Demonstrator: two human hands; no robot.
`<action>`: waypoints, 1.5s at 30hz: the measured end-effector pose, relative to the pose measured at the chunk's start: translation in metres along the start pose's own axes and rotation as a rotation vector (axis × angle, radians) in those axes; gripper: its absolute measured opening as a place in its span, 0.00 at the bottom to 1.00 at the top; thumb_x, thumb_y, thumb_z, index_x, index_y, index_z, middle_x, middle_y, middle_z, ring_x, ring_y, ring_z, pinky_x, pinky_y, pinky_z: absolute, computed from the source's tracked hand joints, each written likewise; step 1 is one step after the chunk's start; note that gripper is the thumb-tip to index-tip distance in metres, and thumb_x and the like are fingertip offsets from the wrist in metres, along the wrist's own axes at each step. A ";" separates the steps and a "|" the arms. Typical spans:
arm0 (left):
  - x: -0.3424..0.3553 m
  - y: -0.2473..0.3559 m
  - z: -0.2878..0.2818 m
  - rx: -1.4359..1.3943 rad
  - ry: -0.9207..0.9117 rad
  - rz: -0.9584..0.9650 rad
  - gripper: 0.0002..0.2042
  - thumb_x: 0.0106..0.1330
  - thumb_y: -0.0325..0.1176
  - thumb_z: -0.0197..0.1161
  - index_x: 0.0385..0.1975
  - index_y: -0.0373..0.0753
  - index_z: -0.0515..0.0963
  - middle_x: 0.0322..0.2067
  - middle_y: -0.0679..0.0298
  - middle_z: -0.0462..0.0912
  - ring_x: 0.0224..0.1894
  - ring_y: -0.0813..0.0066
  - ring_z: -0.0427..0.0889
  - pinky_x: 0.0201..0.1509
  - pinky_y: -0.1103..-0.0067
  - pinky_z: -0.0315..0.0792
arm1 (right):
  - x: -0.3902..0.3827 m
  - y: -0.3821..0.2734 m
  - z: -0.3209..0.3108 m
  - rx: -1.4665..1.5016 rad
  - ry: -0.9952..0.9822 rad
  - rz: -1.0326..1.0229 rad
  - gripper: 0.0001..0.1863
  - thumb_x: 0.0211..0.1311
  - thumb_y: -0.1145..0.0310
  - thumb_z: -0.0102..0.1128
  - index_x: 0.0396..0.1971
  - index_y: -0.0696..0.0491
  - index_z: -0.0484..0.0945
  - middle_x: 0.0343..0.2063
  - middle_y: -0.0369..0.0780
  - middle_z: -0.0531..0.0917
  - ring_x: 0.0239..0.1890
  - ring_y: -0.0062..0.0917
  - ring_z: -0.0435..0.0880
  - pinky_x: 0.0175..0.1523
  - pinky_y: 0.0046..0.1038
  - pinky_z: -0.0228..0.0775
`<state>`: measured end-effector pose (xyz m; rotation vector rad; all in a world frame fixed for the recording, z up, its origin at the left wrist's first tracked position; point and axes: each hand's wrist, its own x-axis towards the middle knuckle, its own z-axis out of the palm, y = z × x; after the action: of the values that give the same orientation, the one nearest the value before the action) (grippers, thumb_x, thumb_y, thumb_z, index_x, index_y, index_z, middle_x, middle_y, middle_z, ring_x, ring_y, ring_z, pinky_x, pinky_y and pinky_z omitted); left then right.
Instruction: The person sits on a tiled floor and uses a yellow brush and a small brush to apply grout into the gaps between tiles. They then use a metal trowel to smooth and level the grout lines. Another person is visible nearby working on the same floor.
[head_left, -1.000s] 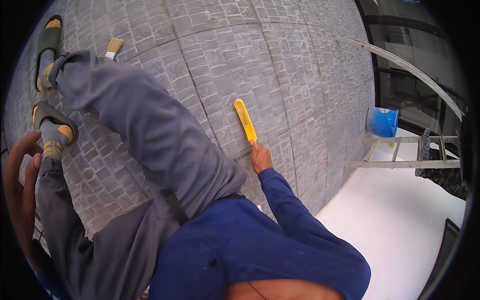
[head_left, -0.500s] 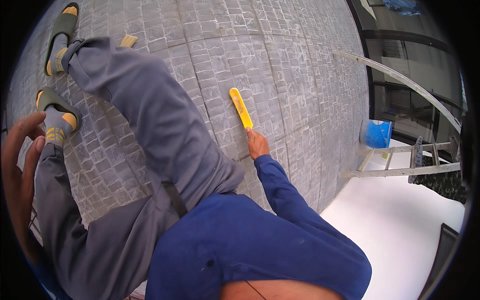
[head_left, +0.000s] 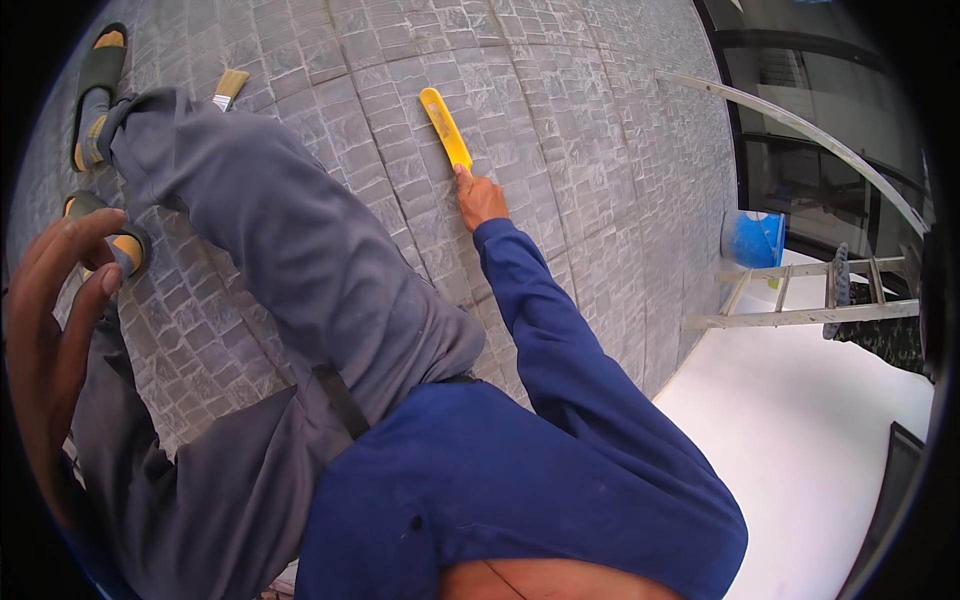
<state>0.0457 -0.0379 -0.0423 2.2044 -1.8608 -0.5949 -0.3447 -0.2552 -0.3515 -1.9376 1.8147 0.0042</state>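
My right hand (head_left: 483,204) is closed round the near end of a long, narrow yellow tool (head_left: 444,122) with a rounded far end and dark smudges on its face. Its exact kind I cannot make out. The tool points away from me over the grey stone-patterned floor (head_left: 400,200); whether it touches the floor is unclear. At the far left, my left hand (head_left: 62,290) is raised with curved fingers apart from the thumb, and nothing shows in it. Beyond my bent leg lies a paintbrush (head_left: 231,87) with pale bristles, its handle hidden by the trouser leg.
To the right stands a metal ladder (head_left: 800,318), with a blue bucket (head_left: 753,239) beside it. A dark-framed glass front (head_left: 820,110) runs along the far right, and a white wall (head_left: 770,420) is nearer. My sandalled feet (head_left: 100,80) rest at the far left.
My right hand has moved forward and left with the yellow tool. More of the paintbrush now shows past my leg. My left hand stays raised, slightly farther into view.
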 end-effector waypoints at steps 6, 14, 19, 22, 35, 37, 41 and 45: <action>-0.013 -0.004 -0.002 -0.031 0.010 0.032 0.14 0.66 0.28 0.59 0.49 0.32 0.75 0.34 0.58 0.77 0.40 0.69 0.77 0.49 0.74 0.69 | -0.010 0.002 -0.013 0.114 -0.090 -0.085 0.39 0.69 0.38 0.36 0.28 0.62 0.80 0.28 0.59 0.80 0.38 0.58 0.78 0.43 0.52 0.66; -0.026 -0.031 0.002 0.024 -0.069 -0.383 0.15 0.70 0.33 0.57 0.54 0.36 0.74 0.39 0.59 0.78 0.43 0.71 0.78 0.56 0.75 0.69 | -0.222 0.097 -0.035 0.230 -0.314 0.096 0.21 0.73 0.51 0.43 0.33 0.57 0.69 0.22 0.56 0.76 0.30 0.57 0.76 0.33 0.49 0.62; -0.016 -0.038 0.024 -0.044 -0.024 -0.163 0.14 0.68 0.30 0.59 0.52 0.35 0.76 0.35 0.59 0.76 0.40 0.69 0.76 0.49 0.72 0.69 | -0.187 0.066 -0.021 0.091 -0.236 0.082 0.21 0.72 0.51 0.43 0.34 0.55 0.69 0.21 0.57 0.77 0.28 0.59 0.76 0.31 0.52 0.62; -0.009 -0.033 0.027 -0.064 -0.069 -0.107 0.14 0.66 0.28 0.60 0.51 0.35 0.76 0.34 0.59 0.76 0.40 0.69 0.76 0.49 0.72 0.69 | -0.110 0.021 0.005 0.104 -0.085 -0.110 0.23 0.71 0.49 0.44 0.32 0.56 0.70 0.21 0.59 0.77 0.27 0.61 0.75 0.31 0.55 0.64; -0.023 -0.023 0.006 -0.032 -0.005 -0.124 0.14 0.64 0.27 0.61 0.50 0.34 0.77 0.35 0.59 0.77 0.39 0.69 0.76 0.48 0.73 0.69 | -0.102 0.033 -0.001 0.034 -0.109 -0.156 0.27 0.71 0.46 0.41 0.30 0.57 0.71 0.22 0.58 0.78 0.29 0.60 0.76 0.34 0.55 0.63; -0.026 -0.031 0.006 -0.020 0.039 -0.169 0.14 0.65 0.27 0.60 0.50 0.34 0.76 0.35 0.59 0.77 0.40 0.69 0.76 0.48 0.72 0.69 | -0.165 0.069 -0.017 0.008 -0.200 -0.054 0.26 0.72 0.46 0.40 0.31 0.56 0.71 0.22 0.58 0.78 0.29 0.60 0.76 0.33 0.56 0.63; -0.022 -0.031 0.010 -0.031 0.030 -0.187 0.14 0.65 0.28 0.60 0.50 0.34 0.76 0.34 0.59 0.77 0.39 0.69 0.76 0.47 0.72 0.68 | -0.198 0.084 -0.017 0.051 -0.217 0.040 0.26 0.71 0.46 0.42 0.33 0.57 0.72 0.22 0.59 0.78 0.29 0.60 0.76 0.33 0.56 0.63; -0.005 -0.013 0.009 0.002 -0.036 -0.085 0.15 0.62 0.28 0.62 0.49 0.35 0.76 0.34 0.59 0.77 0.39 0.68 0.75 0.48 0.72 0.67 | -0.102 0.016 0.012 0.096 -0.070 -0.078 0.28 0.71 0.46 0.42 0.32 0.59 0.73 0.25 0.60 0.79 0.31 0.61 0.77 0.36 0.55 0.66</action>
<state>0.0532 -0.0296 -0.0548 2.2985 -1.7919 -0.6523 -0.3683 -0.1556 -0.3348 -1.9152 1.6634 -0.0390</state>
